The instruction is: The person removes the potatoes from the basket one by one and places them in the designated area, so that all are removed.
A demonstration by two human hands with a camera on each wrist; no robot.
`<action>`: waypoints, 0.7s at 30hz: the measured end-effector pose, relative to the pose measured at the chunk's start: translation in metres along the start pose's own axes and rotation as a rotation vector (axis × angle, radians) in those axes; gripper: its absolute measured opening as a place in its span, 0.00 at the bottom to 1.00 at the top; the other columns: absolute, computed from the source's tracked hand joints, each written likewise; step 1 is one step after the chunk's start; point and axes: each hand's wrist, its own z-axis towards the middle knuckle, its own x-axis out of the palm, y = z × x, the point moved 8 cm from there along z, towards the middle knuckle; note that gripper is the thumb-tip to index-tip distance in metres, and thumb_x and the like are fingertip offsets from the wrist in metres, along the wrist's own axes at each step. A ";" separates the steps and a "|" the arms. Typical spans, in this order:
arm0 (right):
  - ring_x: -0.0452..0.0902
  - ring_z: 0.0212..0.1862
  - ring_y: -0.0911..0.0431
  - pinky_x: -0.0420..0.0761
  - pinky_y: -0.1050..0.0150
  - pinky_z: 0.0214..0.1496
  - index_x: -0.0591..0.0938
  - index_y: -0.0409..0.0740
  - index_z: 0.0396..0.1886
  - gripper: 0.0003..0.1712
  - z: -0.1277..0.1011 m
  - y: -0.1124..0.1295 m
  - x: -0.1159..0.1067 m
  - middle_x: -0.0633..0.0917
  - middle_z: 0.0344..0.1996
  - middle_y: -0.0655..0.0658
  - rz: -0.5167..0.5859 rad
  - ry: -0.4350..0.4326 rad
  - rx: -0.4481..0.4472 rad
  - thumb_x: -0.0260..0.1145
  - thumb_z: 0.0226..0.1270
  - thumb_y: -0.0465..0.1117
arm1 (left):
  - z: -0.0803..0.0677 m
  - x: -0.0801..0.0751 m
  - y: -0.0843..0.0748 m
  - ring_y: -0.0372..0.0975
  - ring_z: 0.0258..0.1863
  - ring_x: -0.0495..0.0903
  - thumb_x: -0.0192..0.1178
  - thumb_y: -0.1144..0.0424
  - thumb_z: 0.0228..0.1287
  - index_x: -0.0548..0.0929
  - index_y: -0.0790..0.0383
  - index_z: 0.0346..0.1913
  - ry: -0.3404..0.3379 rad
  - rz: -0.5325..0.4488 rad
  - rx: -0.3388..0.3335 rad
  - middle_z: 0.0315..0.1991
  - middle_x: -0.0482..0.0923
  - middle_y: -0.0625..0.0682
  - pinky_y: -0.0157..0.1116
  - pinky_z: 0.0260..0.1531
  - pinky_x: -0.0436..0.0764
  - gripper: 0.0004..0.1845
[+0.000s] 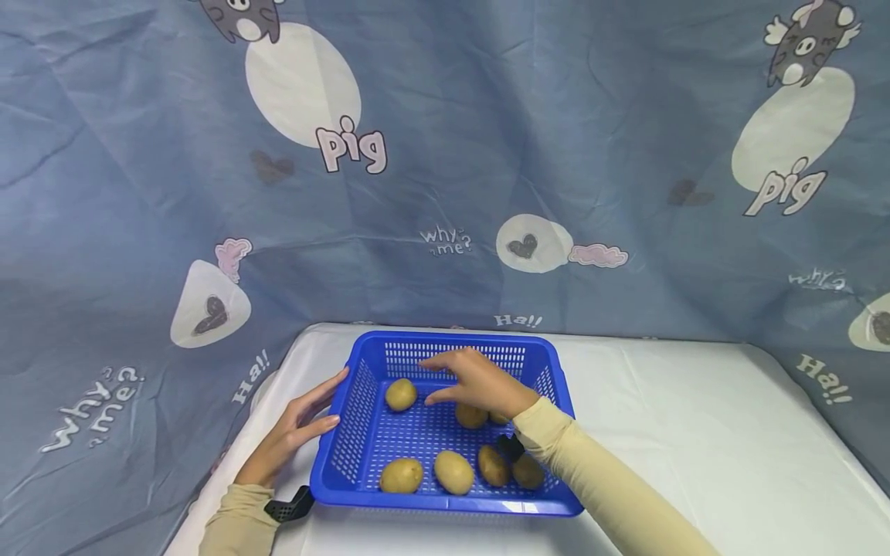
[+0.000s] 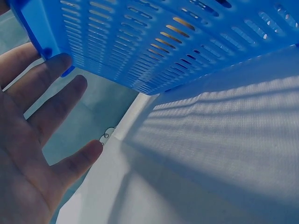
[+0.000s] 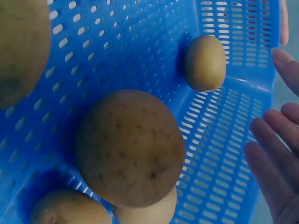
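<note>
A blue perforated plastic basket stands on the table with several potatoes in it. My left hand is at its left side, fingers spread and fairly straight; the left wrist view shows fingertips touching near the rim. Over the basket's interior hovers my right hand, its thumb and fingers apart with nothing between them. Beneath that hand lies one potato, with another partly hidden beside it. A lone potato sits near the back left. Along the front are an oval potato, a left one and a browner one.
The basket rests on a white-covered table whose surface extends to the right. A blue printed curtain hangs behind the table and at both sides. Black straps with devices are worn at the wrists.
</note>
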 end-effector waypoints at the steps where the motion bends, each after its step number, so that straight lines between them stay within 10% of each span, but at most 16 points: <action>1: 0.82 0.64 0.51 0.79 0.56 0.69 0.82 0.40 0.65 0.32 0.003 0.000 0.002 0.86 0.62 0.41 -0.004 0.006 0.005 0.76 0.64 0.49 | 0.000 0.000 0.000 0.20 0.73 0.64 0.54 0.66 0.75 0.60 0.51 0.82 -0.001 0.003 -0.003 0.82 0.58 0.59 0.23 0.69 0.64 0.35; 21: 0.84 0.62 0.54 0.79 0.60 0.69 0.83 0.40 0.63 0.32 0.033 -0.013 0.034 0.87 0.60 0.45 -0.086 0.063 -0.004 0.78 0.62 0.48 | 0.001 0.001 0.001 0.21 0.73 0.65 0.54 0.67 0.74 0.59 0.52 0.82 0.014 -0.017 0.003 0.82 0.57 0.59 0.22 0.69 0.63 0.36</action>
